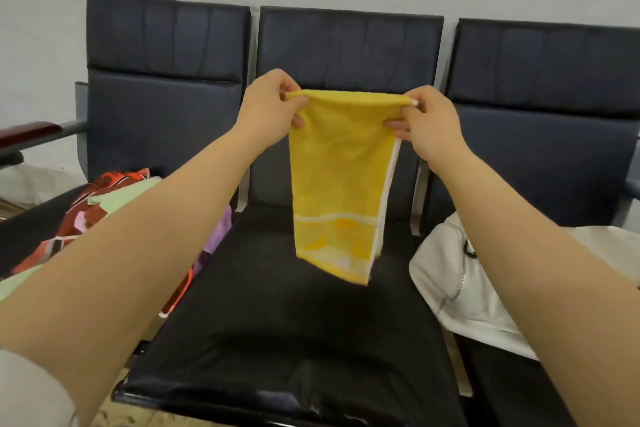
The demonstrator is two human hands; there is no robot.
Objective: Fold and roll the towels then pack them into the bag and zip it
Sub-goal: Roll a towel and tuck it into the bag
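The left hand [268,107] and the right hand [427,123] each pinch a top corner of the soft yellow terry towel [337,184] hanging over the middle black seat [277,322], which looks light, limp, best held at corners.

Left grip [268,109] and right grip [429,123] pinch the yellow towel [337,184] by its top corners; it hangs above the bench [277,329]

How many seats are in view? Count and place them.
3: left seat holding patterned cloth, middle seat below the yellow towel, right seat holding the white bag. More may sit off-frame.
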